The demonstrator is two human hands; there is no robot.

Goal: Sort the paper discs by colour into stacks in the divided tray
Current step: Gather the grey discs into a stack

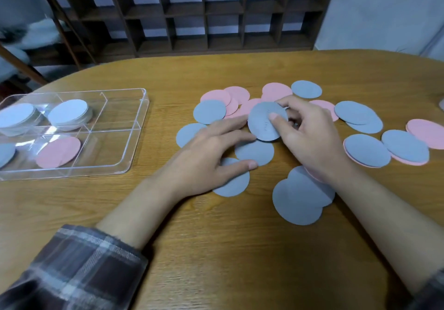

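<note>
Several grey-blue discs and pink discs lie scattered over the middle and right of the wooden table. My right hand pinches one grey-blue disc, lifted and tilted, thumb on its face. My left hand lies flat on the loose discs, fingers straight, fingertips reaching the held disc's left edge. The clear divided tray sits at the left. It holds two white stacks at the back, a pink stack in front and a grey-blue stack at the frame's edge.
A dark wooden lattice shelf stands behind the table. A chair is at the back left. A stretch of bare table lies near me, in front of the discs.
</note>
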